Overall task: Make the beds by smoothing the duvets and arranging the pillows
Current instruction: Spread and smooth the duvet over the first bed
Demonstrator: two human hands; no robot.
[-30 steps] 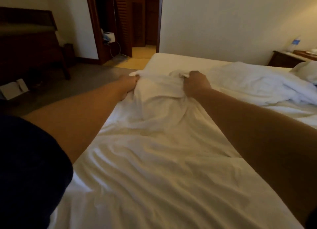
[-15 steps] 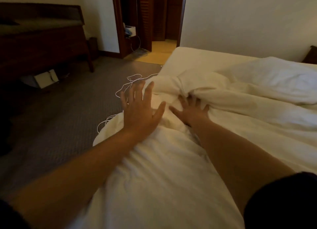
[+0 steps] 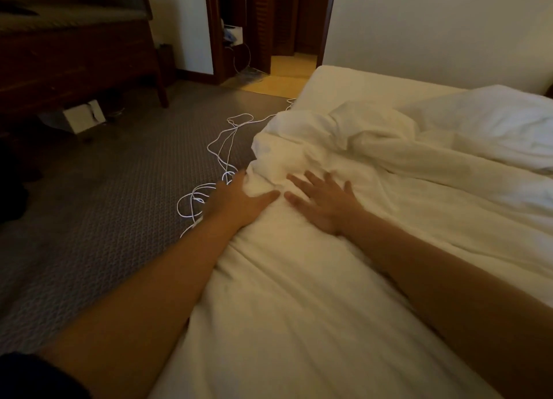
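A white duvet (image 3: 299,294) covers the near half of the bed (image 3: 353,81) and bunches into a rumpled ridge across the middle. My left hand (image 3: 239,201) lies at the duvet's left edge, thumb pointing right on the cloth and fingers tucked down over the side. My right hand (image 3: 323,201) presses flat on the duvet with fingers spread, just below the ridge. A white pillow (image 3: 490,120) rests at the far right of the bed.
A tangled white cord (image 3: 221,156) trails over the grey carpet (image 3: 104,219) beside the bed. A dark wooden bench (image 3: 74,57) with a white box (image 3: 83,116) under it stands at the left. An open doorway (image 3: 287,30) lies beyond the bed.
Both hands let go of the bunched duvet edge they gripped a second ago and now lie on the cloth. The left hand dropped from raised to the duvet's side edge.
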